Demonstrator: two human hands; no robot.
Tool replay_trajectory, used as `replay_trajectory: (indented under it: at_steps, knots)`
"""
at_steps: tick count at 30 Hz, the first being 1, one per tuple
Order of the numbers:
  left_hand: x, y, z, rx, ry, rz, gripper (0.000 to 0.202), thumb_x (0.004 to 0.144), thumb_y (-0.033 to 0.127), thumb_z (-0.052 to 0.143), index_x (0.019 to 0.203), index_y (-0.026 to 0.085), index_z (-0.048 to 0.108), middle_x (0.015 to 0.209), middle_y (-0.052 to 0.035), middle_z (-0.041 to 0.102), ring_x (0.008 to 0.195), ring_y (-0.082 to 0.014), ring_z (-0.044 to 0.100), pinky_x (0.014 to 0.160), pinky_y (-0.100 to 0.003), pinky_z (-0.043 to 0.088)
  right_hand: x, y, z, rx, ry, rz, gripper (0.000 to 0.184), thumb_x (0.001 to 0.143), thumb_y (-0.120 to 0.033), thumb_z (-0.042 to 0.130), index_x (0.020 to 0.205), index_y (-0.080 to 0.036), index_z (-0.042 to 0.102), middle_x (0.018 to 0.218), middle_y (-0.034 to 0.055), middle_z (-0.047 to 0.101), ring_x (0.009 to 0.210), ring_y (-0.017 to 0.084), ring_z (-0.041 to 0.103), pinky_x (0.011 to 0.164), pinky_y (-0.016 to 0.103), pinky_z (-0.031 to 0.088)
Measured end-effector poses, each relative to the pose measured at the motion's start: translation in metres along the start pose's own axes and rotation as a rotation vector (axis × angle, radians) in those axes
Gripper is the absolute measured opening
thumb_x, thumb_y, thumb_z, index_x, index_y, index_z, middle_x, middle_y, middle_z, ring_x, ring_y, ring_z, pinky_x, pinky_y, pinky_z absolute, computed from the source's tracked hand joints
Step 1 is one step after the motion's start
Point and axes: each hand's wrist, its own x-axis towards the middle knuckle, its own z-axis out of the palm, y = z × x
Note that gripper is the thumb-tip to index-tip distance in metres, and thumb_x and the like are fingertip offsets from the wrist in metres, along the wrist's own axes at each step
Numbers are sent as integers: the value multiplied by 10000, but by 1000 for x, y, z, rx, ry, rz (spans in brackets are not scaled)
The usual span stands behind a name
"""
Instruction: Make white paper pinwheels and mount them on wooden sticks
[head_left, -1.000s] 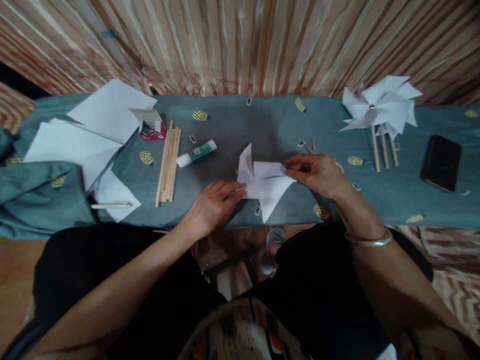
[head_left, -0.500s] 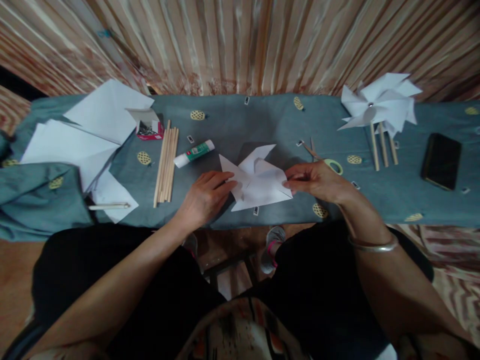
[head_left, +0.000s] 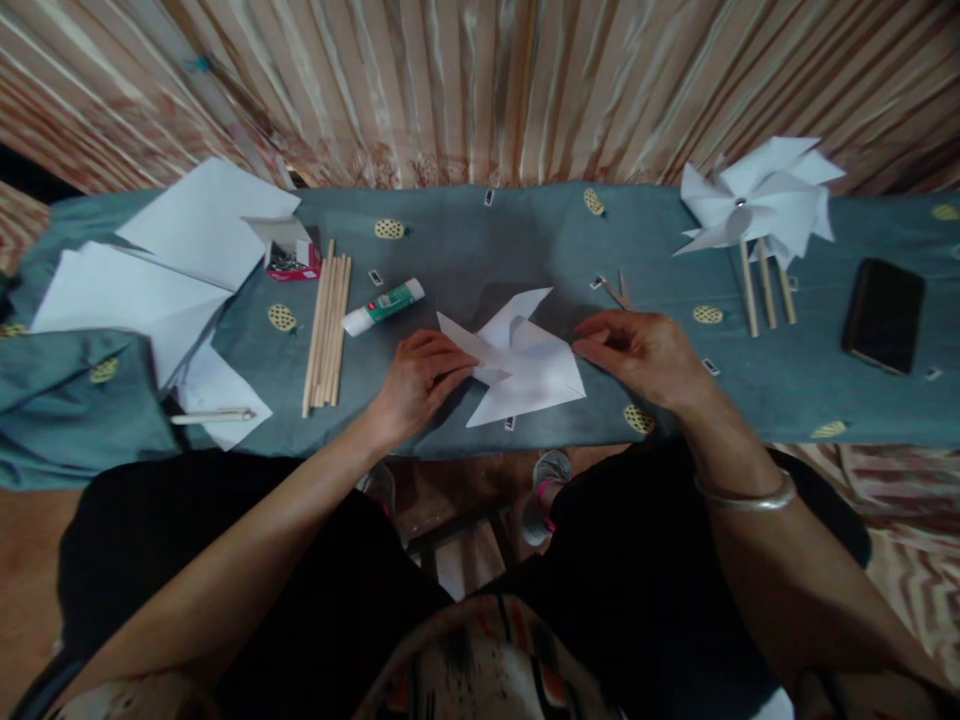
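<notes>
Our left hand (head_left: 418, 378) pinches a flap of the light, floppy paper sheet (head_left: 534, 372), half-open right hand (head_left: 639, 352) touches its edge; we'd grip corners.

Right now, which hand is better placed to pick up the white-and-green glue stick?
Left, likely. The left hand holds the folded white paper pinwheel's left edge, close to the white-and-green glue stick. The right hand touches the paper's far side and would have to cross it.

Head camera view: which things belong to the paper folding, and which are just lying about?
In hand: folded white paper, held by left hand and right hand.
Lying about: glue stick, wooden sticks, red box, spare sheets, finished pinwheels, phone.
</notes>
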Motion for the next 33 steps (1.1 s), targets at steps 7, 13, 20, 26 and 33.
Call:
replay_trajectory:
  at_steps: [7, 13, 20, 26, 33]
  knots:
    - [8, 0, 4, 43, -28, -70, 262, 930, 356, 502, 985, 216, 717, 918, -48, 708, 944, -206, 576, 878, -398, 417, -18, -26, 14, -118, 156, -192, 177, 861, -271, 549, 933, -213, 701, 870, 50, 723, 799, 209, 668, 758, 342, 509]
    - [12, 4, 5, 11, -24, -145, 206, 897, 319, 560, 992, 214, 710, 908, -40, 708, 945, -203, 580, 900, -383, 408, -28, -25, 29, -182, 119, -363, 195, 902, -247, 510, 914, -187, 694, 821, 60, 718, 768, 195, 661, 743, 334, 506]
    - [14, 7, 6, -33, 5, -202, 166, 873, 304, 597, 949, 214, 713, 885, -31, 712, 927, -200, 587, 912, -390, 412, -36, -26, 46, -304, 11, -488, 264, 943, -226, 437, 1015, -136, 674, 843, 79, 730, 756, 198, 665, 721, 330, 501]
    - [14, 5, 8, -34, 25, -192, 175, 861, 305, 616, 966, 206, 714, 889, -34, 710, 917, -201, 588, 898, -390, 418, -37, -25, 54, -384, -72, -499, 309, 952, -193, 387, 1144, -110, 615, 919, 106, 725, 795, 199, 656, 753, 341, 501]
    - [15, 6, 8, 9, 4, -215, 225, 868, 309, 605, 1058, 220, 683, 862, -24, 701, 927, -202, 590, 895, -398, 419, -35, -26, 55, -389, -83, -464, 330, 945, -188, 369, 1164, -103, 602, 957, 138, 710, 792, 204, 653, 730, 351, 505]
